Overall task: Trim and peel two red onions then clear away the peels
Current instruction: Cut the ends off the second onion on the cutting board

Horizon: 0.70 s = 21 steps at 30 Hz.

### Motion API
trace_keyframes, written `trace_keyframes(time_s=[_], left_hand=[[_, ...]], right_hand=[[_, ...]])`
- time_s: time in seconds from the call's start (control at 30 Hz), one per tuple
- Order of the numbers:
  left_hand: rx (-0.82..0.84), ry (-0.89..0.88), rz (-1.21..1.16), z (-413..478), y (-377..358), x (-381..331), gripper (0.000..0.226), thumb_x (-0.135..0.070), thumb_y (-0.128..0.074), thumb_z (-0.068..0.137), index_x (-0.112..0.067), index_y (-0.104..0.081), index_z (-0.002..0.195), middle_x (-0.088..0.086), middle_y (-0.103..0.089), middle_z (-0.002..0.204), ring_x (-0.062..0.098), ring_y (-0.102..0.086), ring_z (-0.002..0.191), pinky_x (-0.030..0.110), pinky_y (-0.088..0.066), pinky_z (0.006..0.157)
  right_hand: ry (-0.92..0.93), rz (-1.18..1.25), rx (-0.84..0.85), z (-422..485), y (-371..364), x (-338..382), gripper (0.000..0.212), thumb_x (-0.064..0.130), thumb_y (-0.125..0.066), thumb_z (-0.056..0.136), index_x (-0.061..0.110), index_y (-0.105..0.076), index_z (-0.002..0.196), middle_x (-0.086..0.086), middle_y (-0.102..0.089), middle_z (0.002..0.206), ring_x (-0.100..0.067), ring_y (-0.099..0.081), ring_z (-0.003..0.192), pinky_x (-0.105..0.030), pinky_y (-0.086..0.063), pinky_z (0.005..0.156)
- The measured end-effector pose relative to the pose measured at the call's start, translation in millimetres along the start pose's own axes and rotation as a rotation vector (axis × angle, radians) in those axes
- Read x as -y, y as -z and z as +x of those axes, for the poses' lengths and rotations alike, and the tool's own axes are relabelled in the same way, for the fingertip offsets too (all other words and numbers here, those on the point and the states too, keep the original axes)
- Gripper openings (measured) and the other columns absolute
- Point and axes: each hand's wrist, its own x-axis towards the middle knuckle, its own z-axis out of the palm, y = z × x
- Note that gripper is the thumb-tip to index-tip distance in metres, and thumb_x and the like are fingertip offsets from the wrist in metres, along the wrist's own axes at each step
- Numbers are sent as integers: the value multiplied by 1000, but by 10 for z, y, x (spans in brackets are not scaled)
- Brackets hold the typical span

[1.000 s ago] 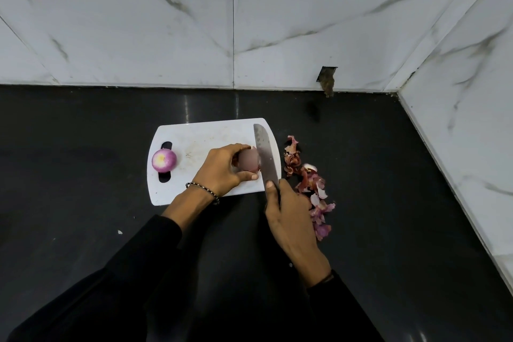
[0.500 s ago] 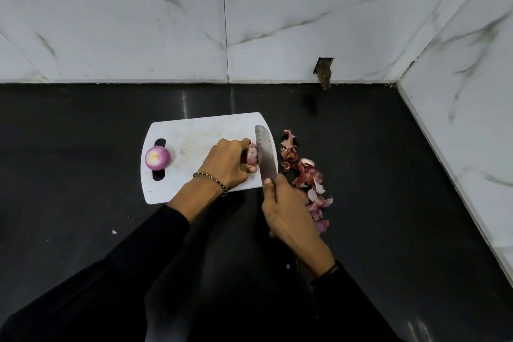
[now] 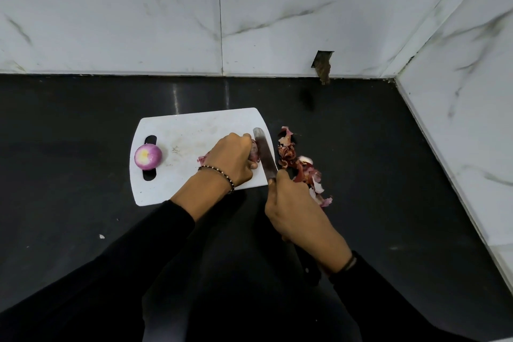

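**Second onion pinned for trimming at the board's right edge**

The left hand point(image 3: 231, 159) curls its fingers point(image 3: 238, 141) over the second red onion point(image 3: 254, 151), clamping it to the white cutting board point(image 3: 194, 125) so it cannot roll. Most of the onion is hidden beneath the hand. The right hand point(image 3: 294, 211) grips the knife point(image 3: 265, 155), with the forefinger laid along the spine, probably to steady the cut. The blade stands against the onion's right end, apparently to trim it. The cut is made close to the peels point(image 3: 301, 169) heaped on the black worktop point(image 3: 69, 119) just right of the board, so scraps can be swept across easily. The peeled onion point(image 3: 148, 156) sits parked at the board's left end, well apart from the blade.
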Motion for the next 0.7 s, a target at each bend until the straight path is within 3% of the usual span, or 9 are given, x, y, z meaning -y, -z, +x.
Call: trace_keyframes(time_s=[0.13, 0.2, 0.27, 0.37, 0.47, 0.63, 0.7], left_hand=[[6, -35, 53, 8, 8, -57, 25, -14, -61, 91, -5, -56, 114, 19, -63, 113, 32, -58, 105, 30, -43, 79], [4, -43, 68, 17, 9, -61, 29, -17, -62, 92, -4, -54, 116, 19, -62, 114, 32, -57, 106, 31, -42, 79], [8, -37, 57, 24, 17, -44, 29, -19, -63, 91, -4, -56, 115, 20, -61, 113, 32, -58, 104, 29, -38, 74], [4, -42, 34, 37, 11, 11, 27, -18, -66, 89, -7, -58, 112, 18, -63, 109, 32, -59, 100, 30, -42, 74], [-4, -51, 22, 39, -31, 44, 30, -18, -66, 88, -7, -57, 115, 18, -64, 108, 32, -59, 100, 31, -43, 74], [-19, -36, -16, 61, 0, 21, 14, -17, -66, 87, -11, -60, 99, 16, -66, 102, 33, -59, 96, 27, -35, 69], [-14, -24, -5, 61, 15, 0, 14, -17, -66, 87, -15, -54, 91, 16, -65, 100, 31, -58, 93, 28, -35, 68]], right_hand=[[35, -76, -12, 38, -15, 28, 25, 16, -32, 104, 0, -44, 121, -17, -51, 99, -30, -53, 84, -31, -38, 71], [17, -32, 4, 77, 5, 36, 22, 16, -34, 104, 2, -45, 118, -20, -58, 105, -36, -60, 90, -33, -40, 67], [-28, 15, 17, 68, 17, 24, 16, 17, -37, 105, 6, -45, 113, -20, -61, 105, -31, -62, 81, -28, -38, 54], [-35, 28, 39, -2, 5, 17, 16, 18, -38, 107, 7, -46, 115, -17, -63, 102, -23, -60, 73, -24, -39, 48], [-42, 28, 11, -19, -53, 52, 19, 16, -37, 107, 5, -44, 121, -19, -62, 106, -27, -63, 81, -23, -36, 48], [-85, 22, -34, 47, -174, 120, 27, 9, -36, 102, 3, -40, 129, -23, -59, 110, -37, -62, 94, -38, -42, 65], [-71, 25, -65, 55, -203, 117, 28, 8, -37, 101, 2, -41, 128, -23, -60, 109, -39, -63, 95, -40, -44, 64]])
